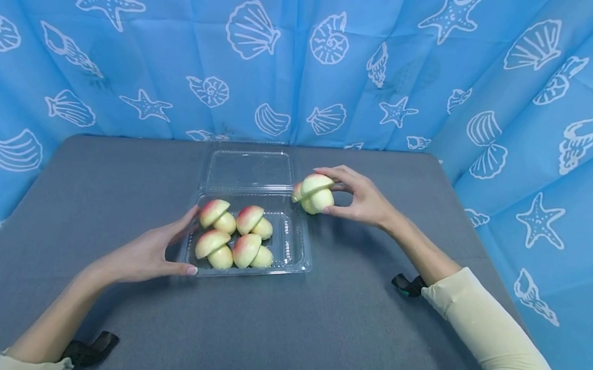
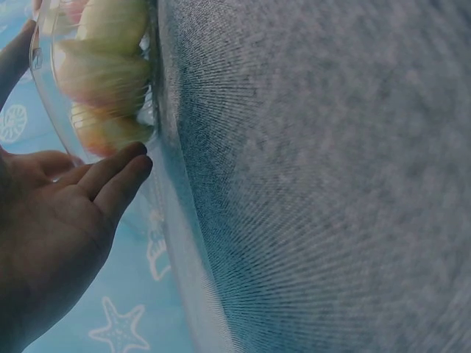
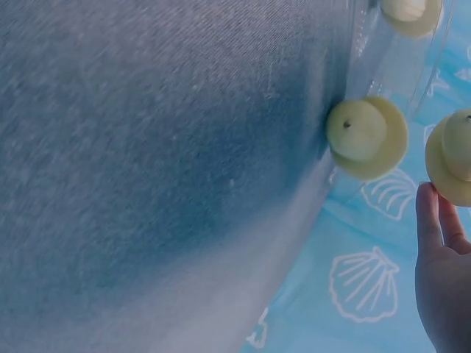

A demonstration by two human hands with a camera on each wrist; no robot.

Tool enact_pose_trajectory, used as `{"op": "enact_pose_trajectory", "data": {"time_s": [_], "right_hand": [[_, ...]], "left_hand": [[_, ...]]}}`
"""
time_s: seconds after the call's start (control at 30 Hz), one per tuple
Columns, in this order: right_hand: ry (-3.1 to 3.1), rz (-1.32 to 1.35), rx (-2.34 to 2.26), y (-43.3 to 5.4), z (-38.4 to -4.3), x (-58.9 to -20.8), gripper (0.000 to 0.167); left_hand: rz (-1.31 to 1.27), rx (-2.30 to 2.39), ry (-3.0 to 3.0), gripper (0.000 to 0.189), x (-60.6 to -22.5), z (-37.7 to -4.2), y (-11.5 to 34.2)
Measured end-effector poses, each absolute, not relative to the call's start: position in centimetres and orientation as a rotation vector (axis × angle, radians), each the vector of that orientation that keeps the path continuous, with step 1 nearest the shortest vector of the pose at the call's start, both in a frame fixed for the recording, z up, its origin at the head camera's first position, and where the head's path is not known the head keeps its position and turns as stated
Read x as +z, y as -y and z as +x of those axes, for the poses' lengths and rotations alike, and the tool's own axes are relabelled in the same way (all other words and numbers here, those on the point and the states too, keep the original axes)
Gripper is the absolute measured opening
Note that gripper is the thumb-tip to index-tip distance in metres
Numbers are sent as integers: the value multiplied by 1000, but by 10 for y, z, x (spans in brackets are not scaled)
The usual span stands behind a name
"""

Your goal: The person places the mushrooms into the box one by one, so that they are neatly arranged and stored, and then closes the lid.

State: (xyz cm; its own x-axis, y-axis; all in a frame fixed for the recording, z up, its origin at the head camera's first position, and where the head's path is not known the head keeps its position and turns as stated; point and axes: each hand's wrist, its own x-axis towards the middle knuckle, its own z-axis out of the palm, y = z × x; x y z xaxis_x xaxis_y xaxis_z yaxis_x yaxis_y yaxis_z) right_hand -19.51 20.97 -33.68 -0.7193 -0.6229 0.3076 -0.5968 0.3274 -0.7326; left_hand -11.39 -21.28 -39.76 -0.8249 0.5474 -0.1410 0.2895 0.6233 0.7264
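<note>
My right hand (image 1: 356, 196) pinches a pale green mushroom-shaped piece (image 1: 321, 193) with a pink-flushed cap, raised at the right side of a clear plastic box (image 1: 300, 246). Behind it in the head view shows part of a similar mushroom-shaped piece (image 3: 368, 138), seen whole in the right wrist view. Several more mushroom-shaped pieces (image 1: 248, 250) lie tilted in two rows in the left part of the box. My left hand (image 1: 144, 255) rests at the box's left side, fingers straight, thumb by the front corner. In the left wrist view its fingertips (image 2: 132, 165) are right at the box wall.
The box's clear lid (image 1: 252, 168) is folded back toward the far table edge. Grey cloth covers the table (image 1: 344, 321). A blue curtain (image 1: 292, 67) with white shells and starfish hangs behind and at the sides. Black straps (image 1: 409, 286) sit at both wrists.
</note>
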Motion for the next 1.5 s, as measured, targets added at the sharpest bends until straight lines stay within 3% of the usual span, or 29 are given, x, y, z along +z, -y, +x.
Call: {"op": "enact_pose_trajectory", "data": {"time_s": [0.23,0.57,1.5], "right_hand": [[-2509,-1212,-1345,-198,-192,-337,73],[-2489,-1332,-1289,-194,-210,-368,77],[-2610,-1386,-888,-167,-214,-377,72]], "left_hand": [[671,1032,-2506,117,-398,-113,213],[676,1028,-2506,117,-399,-114,214],[662,1044,-2484,116,-399,-114,215]]}}
